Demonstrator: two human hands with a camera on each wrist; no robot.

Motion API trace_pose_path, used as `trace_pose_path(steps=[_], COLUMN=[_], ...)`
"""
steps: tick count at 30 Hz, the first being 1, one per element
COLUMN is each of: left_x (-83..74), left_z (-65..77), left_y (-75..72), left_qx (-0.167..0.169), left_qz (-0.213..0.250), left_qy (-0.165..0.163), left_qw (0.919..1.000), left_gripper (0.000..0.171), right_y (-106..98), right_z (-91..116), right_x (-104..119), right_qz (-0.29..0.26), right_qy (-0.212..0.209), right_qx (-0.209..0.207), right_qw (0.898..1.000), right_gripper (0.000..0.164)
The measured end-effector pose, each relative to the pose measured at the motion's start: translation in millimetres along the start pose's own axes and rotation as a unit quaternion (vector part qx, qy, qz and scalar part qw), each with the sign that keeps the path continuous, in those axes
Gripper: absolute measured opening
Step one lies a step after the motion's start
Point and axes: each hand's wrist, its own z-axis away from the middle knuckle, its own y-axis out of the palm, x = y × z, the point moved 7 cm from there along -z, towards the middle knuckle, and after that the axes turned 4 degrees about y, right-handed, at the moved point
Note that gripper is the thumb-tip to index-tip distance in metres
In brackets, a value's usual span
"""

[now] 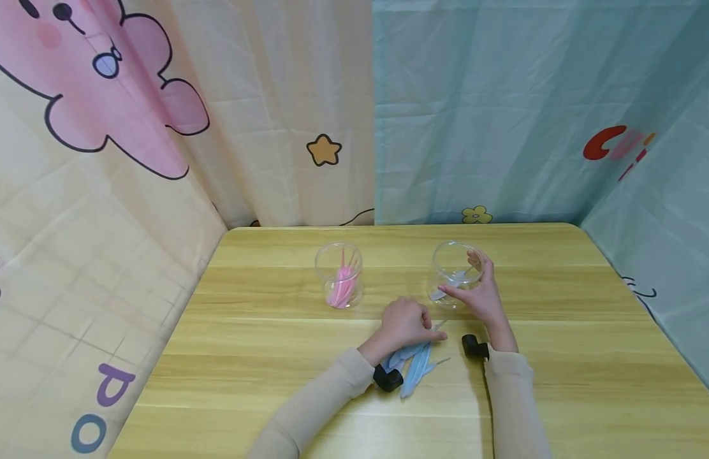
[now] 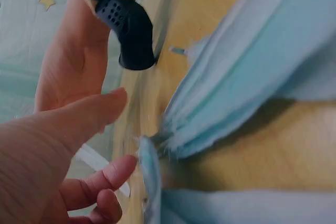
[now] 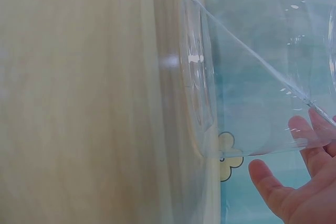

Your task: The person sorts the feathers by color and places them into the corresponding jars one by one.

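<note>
Blue feathers (image 1: 417, 368), on table (image 1: 240, 382): beneath left hand (image 1: 405, 324), the nearer; most slant away rightward. Left thumb and fingers parted, apparently empty. Right hand (image 1: 484, 294) holds cup (image 1: 437, 278).

The left hand (image 1: 405, 324) hides part of the blue feathers (image 1: 417, 370) in the head view; the clear cup (image 3: 252, 87) and right hand (image 3: 310, 184) run off the right wrist view's edge.
</note>
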Motion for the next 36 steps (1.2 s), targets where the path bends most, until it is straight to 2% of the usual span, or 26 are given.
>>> trace_pose_path(steps=[6,14,21,30,36], left_x=[-7.4,-5.3,-1.2,0.8,2.7], left_z=[-1.8,-3.8,-4.7,-5.4,-4.8], left_y=[7.9,14.3,13.8,15.4,14.3], left_qx=[-0.002,-0.012,-0.004,0.002,-0.006], left_qz=[-0.04,-0.032,-0.016,-0.008,0.007], left_qy=[0.001,-0.019,-0.04,-0.05,-0.045], left_qw=[0.9992,0.9992,0.9991,0.9987,0.999], left_gripper=[0.037,0.035,0.036,0.031,0.027], right_y=[0,2,0,0,1], right_z=[0,13,-1,-2,7], right_x=[1,33,-3,-3,23], right_qz=[0.003,-0.005,0.006,0.009,-0.003], right_qy=[0.002,-0.007,-0.003,0.003,-0.013], right_qx=[0.0,0.007,-0.002,0.0,0.007], right_qw=[1.0,1.0,1.0,1.0,1.0], right_gripper=[0.104,0.098,0.106,0.104,0.1])
